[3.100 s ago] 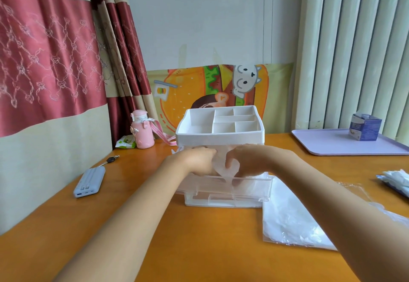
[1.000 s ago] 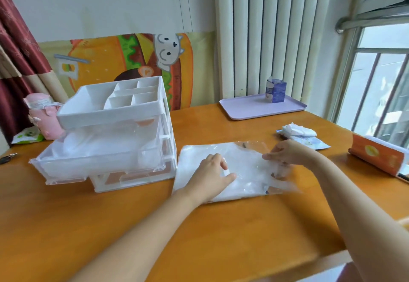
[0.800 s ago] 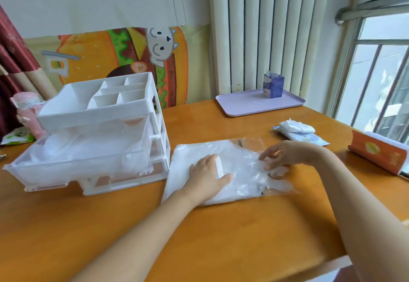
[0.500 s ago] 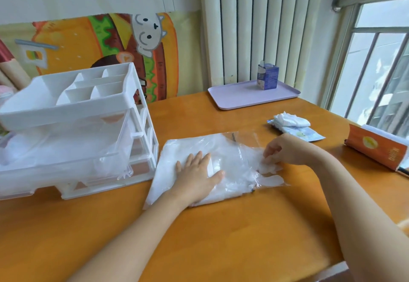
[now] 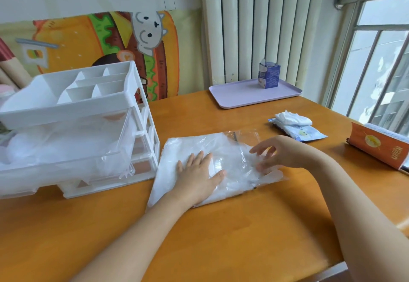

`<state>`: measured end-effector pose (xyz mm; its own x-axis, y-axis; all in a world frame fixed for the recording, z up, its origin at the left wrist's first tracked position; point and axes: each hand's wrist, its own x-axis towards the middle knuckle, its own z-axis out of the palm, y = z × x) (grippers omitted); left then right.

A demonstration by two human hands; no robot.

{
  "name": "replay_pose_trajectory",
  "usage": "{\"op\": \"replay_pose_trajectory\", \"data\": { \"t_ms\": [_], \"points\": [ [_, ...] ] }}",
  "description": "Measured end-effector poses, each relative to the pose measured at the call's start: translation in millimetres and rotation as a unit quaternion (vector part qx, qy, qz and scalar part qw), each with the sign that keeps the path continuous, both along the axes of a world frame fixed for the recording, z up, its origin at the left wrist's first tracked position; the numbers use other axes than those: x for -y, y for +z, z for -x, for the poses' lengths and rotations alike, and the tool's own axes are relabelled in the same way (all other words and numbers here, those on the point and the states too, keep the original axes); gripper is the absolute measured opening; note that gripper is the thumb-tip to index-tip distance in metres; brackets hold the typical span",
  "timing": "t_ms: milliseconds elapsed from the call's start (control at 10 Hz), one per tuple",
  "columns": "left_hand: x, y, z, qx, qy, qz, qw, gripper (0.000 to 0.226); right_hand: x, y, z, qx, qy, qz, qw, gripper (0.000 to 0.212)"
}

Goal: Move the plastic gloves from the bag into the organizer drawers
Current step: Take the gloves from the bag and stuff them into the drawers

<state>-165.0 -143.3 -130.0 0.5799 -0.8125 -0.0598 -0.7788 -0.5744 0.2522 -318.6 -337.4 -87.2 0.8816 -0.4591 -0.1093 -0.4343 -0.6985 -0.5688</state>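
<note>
A clear plastic bag (image 5: 188, 146) of white plastic gloves lies flat on the wooden table, right of the white organizer (image 5: 141, 109). The organizer's upper clear drawer (image 5: 66, 171) is pulled out, and crumpled plastic gloves (image 5: 66, 144) lie in it. My left hand (image 5: 197, 177) presses flat on the middle of the bag. At the bag's open right end my right hand (image 5: 278, 153) has its fingers spread and touching the plastic. A bit of glove sticks out of the bag mouth under that hand.
A lilac tray (image 5: 243, 96) with a small blue carton (image 5: 269, 75) stands at the back. A tissue pack (image 5: 296, 127) lies right of the bag. An orange box (image 5: 380, 149) sits at the far right by the window. The table's edge runs along the lower right.
Both hands left the organizer drawer and went to the bag. The left hand settled flat on it. The right hand's fingers went from pinching at the bag mouth to spread.
</note>
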Motion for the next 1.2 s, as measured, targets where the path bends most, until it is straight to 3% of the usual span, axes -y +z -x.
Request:
{"op": "replay_pose_trajectory", "data": {
  "t_ms": [100,300,400,600,700,800,900,1000,1100,1200],
  "points": [
    [-1,1,0,-0.001,-0.001,0.002,1.000,0.070,-2,-3,-2,0.045,-0.018,0.028,0.998,0.010],
    [-4,1,2,-0.004,0.001,0.007,1.000,0.070,-2,0,-8,0.137,-0.075,0.066,0.986,0.014],
    [-5,1,2,-0.005,0.002,0.007,1.000,0.070,0,6,-5,0.263,-0.095,-0.037,0.959,0.023],
    [-6,3,3,-0.010,0.004,0.014,1.000,0.069,-12,20,2,0.463,-0.103,-0.277,0.836,0.027],
    [-6,5,4,-0.016,0.005,0.011,1.000,0.068,-14,33,10,0.544,-0.141,-0.383,0.733,0.025],
    [-8,14,5,-0.062,0.003,0.074,0.995,0.069,-16,43,16,0.572,-0.173,-0.458,0.658,0.017],
    [-7,32,11,-0.229,-0.027,0.218,0.948,0.078,-27,50,16,0.548,-0.127,-0.463,0.685,0.016],
    [0,47,23,-0.347,-0.064,0.260,0.899,0.096,-38,65,11,0.520,-0.073,-0.471,0.709,0.014],
    [11,58,29,-0.407,-0.066,0.249,0.876,0.129,-53,92,7,0.495,-0.022,-0.466,0.733,0.011],
    [18,63,31,-0.481,-0.083,0.262,0.832,0.140,-69,121,8,0.480,0.032,-0.449,0.753,0.016]
  ]
}}
